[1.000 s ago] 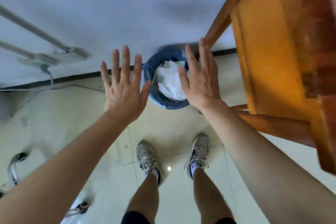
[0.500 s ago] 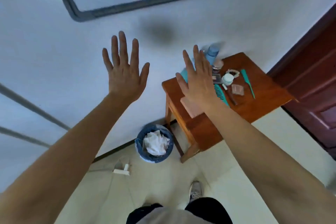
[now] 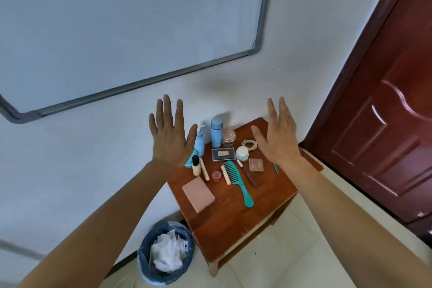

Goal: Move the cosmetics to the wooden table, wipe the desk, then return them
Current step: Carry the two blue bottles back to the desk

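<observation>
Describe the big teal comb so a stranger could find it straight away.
Find the small wooden table against the white wall, left of the dark red door. Near its middle lies the comb, handle toward the near edge. It is the only long teal thing with wide teeth, lying right of the pink box.

Both hands, left (image 3: 170, 140) and right (image 3: 279, 138), are raised with fingers straight and spread, arms outstretched, holding nothing.

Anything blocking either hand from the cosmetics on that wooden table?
Nothing visible does. The left hand and right hand are open and empty, held up before the cosmetics on the wooden table, with only air between.
</observation>
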The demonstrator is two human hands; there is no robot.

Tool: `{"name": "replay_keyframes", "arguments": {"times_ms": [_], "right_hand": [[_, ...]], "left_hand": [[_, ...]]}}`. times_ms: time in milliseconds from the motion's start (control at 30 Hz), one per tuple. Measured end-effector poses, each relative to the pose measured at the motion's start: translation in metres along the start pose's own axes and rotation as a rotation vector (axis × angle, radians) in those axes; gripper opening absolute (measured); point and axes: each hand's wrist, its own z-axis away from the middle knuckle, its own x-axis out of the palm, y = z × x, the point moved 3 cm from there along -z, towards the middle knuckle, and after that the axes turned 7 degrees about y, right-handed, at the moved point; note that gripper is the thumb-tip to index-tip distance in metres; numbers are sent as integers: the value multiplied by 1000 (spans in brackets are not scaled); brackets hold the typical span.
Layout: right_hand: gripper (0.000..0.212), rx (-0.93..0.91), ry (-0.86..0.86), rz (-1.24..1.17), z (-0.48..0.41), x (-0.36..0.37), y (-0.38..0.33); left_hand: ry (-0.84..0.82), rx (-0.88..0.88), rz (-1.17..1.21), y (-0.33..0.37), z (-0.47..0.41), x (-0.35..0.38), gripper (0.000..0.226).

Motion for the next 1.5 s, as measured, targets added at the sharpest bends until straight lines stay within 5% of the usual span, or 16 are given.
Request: {"name": "replay_keyframes", "arguments": {"times_ms": [300,733,1067,1333,1500], "right_hand": [[89,-110,-148,-108,-81,69,78],[84,-139,-353,-318,-125,209,47],[78,-258,-540,-457,-120,281,31],[70,-115,-644,-650,-123,289,24],[73,60,-536,-840,-140,250,51]], "left_hand": [[-193,-247,-77,39,-19,99,75],[-389,-347,-61,-28,-45,211,70],[-336,-547,124,-40,-34,262,60],[-358,-684,195,-33,-36,272,57],[-188,-666,252,-14,-52,252,57]]}}
